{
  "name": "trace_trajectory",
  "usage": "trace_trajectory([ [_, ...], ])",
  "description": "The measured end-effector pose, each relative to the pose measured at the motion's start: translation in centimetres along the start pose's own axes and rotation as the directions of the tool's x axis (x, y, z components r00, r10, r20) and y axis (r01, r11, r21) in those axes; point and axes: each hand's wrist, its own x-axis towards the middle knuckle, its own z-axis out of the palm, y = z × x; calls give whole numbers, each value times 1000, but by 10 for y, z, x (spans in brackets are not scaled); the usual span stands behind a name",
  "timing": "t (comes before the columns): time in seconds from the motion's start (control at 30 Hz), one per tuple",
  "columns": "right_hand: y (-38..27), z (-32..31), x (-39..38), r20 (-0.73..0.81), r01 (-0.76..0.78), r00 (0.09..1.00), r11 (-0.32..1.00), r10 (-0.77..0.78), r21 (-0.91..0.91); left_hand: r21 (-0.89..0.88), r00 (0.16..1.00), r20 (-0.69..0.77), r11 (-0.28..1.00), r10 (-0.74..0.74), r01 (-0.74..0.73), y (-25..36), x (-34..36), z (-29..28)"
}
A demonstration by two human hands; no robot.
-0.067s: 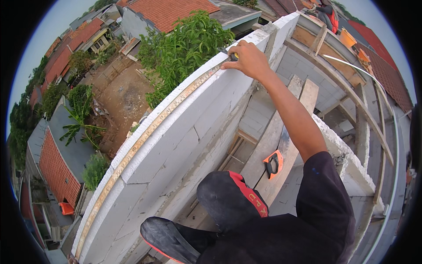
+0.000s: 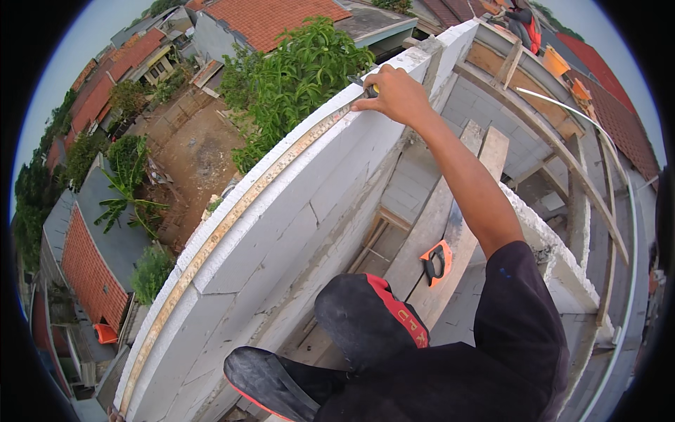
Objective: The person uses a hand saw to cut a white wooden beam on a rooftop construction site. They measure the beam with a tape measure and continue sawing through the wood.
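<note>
My right hand (image 2: 383,95) is closed on a dark and yellow tape measure (image 2: 370,88) atop the white block wall (image 2: 288,204). The long tape blade (image 2: 242,209) lies along the wall top, curving in the fisheye view toward the lower left. There, only a few fingers of my left hand (image 2: 116,415) show at the frame's edge, beside the blade; their grip is hidden. A handsaw with an orange and black handle (image 2: 437,263) rests on the wooden planks (image 2: 457,204) below my right forearm.
My legs are bent above the wall's inner drop. Timber framing (image 2: 562,155), a rough cross wall (image 2: 562,295) and white pipe (image 2: 527,91) are on the right. A co-worker in red (image 2: 531,32) sits at top right near an orange bucket (image 2: 555,62). Trees and roofs lie below, beyond the wall.
</note>
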Motion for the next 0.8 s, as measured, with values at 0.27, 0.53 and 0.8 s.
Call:
trace_trajectory([
  [0.27,-17,-16,17,246,3,969,999,9,-48,2,999,-7,999,36,-36,1,-1,5],
  [0.53,-30,-26,30,395,-31,917,997,59,-77,12,1000,-23,1000,-2,2,4,-4,3],
  [0.8,-24,-20,38,405,25,914,995,16,-95,-354,714,-29,660,700,-662,-21,15,4],
])
